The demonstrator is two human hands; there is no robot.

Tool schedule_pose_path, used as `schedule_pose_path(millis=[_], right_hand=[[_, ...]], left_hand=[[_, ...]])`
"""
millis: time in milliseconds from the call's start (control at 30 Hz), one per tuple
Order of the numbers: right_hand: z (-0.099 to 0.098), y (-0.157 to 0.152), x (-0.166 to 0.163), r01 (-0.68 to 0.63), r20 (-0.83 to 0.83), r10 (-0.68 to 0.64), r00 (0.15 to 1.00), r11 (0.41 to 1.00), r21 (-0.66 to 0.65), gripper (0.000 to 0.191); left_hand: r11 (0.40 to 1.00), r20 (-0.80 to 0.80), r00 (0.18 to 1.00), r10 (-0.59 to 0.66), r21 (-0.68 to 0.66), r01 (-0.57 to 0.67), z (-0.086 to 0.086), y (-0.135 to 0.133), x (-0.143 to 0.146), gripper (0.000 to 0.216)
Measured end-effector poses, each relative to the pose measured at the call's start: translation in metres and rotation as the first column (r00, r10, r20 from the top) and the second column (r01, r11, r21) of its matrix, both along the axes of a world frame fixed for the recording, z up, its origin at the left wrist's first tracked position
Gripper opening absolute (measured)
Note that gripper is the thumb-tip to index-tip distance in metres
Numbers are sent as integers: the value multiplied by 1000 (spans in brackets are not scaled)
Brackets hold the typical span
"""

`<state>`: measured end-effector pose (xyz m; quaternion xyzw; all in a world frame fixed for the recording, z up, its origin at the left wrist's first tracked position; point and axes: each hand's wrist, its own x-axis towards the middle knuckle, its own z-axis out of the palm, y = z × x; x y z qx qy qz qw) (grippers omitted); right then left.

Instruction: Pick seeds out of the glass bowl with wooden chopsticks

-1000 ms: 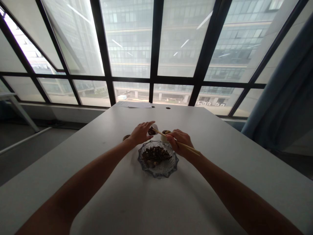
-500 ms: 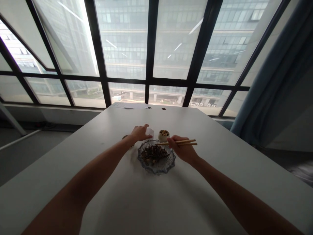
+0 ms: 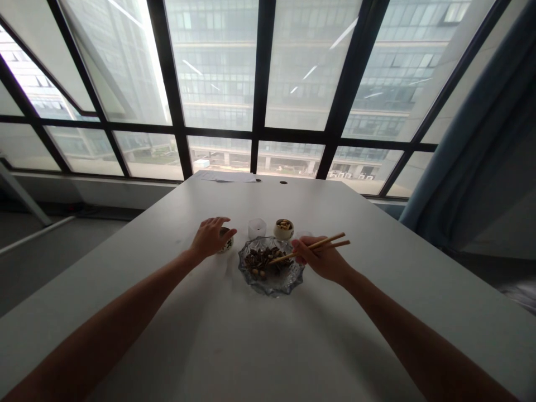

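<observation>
A scalloped glass dish (image 3: 288, 283) of dark and pale nuts lies on the white table (image 3: 259, 340). My right hand (image 3: 320, 258) grips wooden chopsticks (image 3: 312, 248) whose tips reach into the dish. My left hand (image 3: 210, 237) curls around a small patterned cup (image 3: 226, 243) left of the dish. Behind the dish stand a small white cup (image 3: 257, 228) and a little bowl of pale nuts (image 3: 283, 228).
Papers (image 3: 228, 176) lie at the table's far edge near two dark cable holes (image 3: 283, 182). Large dark-framed windows stand beyond. A blue curtain (image 3: 473, 145) hangs at the right. Another table's leg (image 3: 20, 195) shows at the far left.
My left hand moved left from the white cup to the small patterned cup. My right hand swung the chopsticks from the cups behind the dish down into the glass dish.
</observation>
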<state>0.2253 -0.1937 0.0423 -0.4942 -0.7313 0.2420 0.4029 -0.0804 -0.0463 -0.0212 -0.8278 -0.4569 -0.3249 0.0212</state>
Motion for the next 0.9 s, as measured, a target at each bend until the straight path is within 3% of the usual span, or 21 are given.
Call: schedule_pose_path(millis=[167,367,533,900], right_hand=[[-5,7,-3,143,-73,-132,989,975,173,59],[-4,0,0,-85,8,85,996,995,47,55],[-4,-2,-6,-167,66,165,984,986,27,52],[-4,-4,-14,-151,4,151,989,988,-8,54]], left_hand=[[997,211,977,32,-73,-17,-22,-3,-9,51],[974,394,919,17,-216,75,-36,-7,-11,65],[975,406,914,19,-212,74,-37,-6,-11,67],[976,391,920,7,-204,79,-34,-9,-11,69]])
